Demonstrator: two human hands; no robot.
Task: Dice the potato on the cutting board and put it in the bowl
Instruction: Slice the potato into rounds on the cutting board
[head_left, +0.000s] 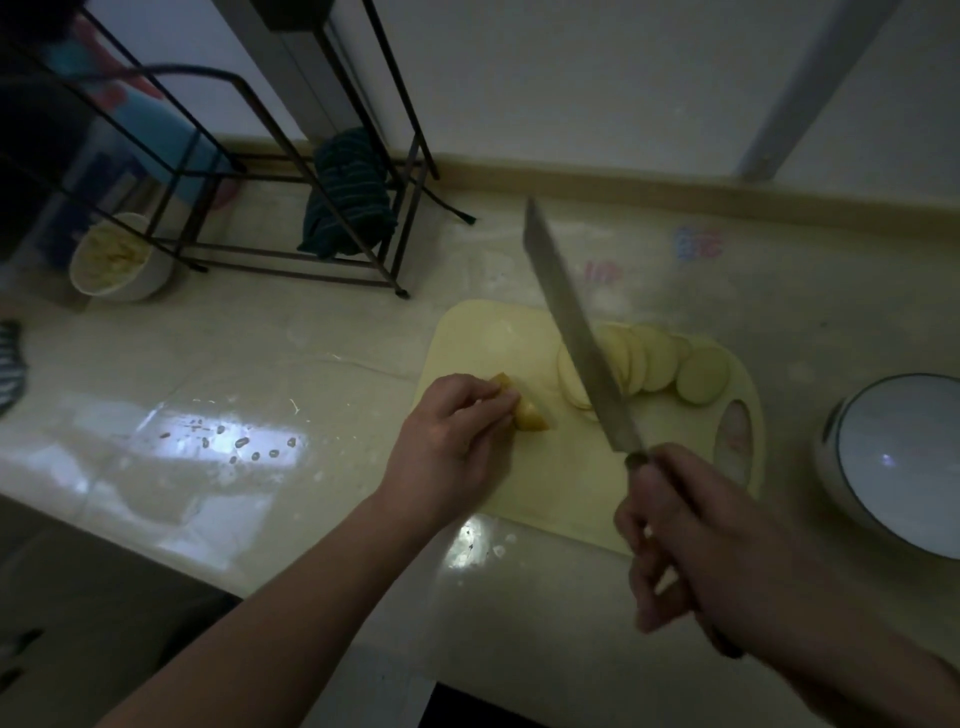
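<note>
We see the uncut potato piece (530, 410) lying on the pale yellow cutting board (519, 499), pinned at its left end by the curled fingers of the left hand (452, 431), with a fanned row of potato slices (649, 366) lying just beyond it on the same board. The right hand (691, 545) grips the handle of a long knife (576, 332), whose blade slants up over the slices. The white bowl (904, 462) stands right of the board, and a second bowl of cut food (117, 257) sits far left by a wire rack (291, 171).
</note>
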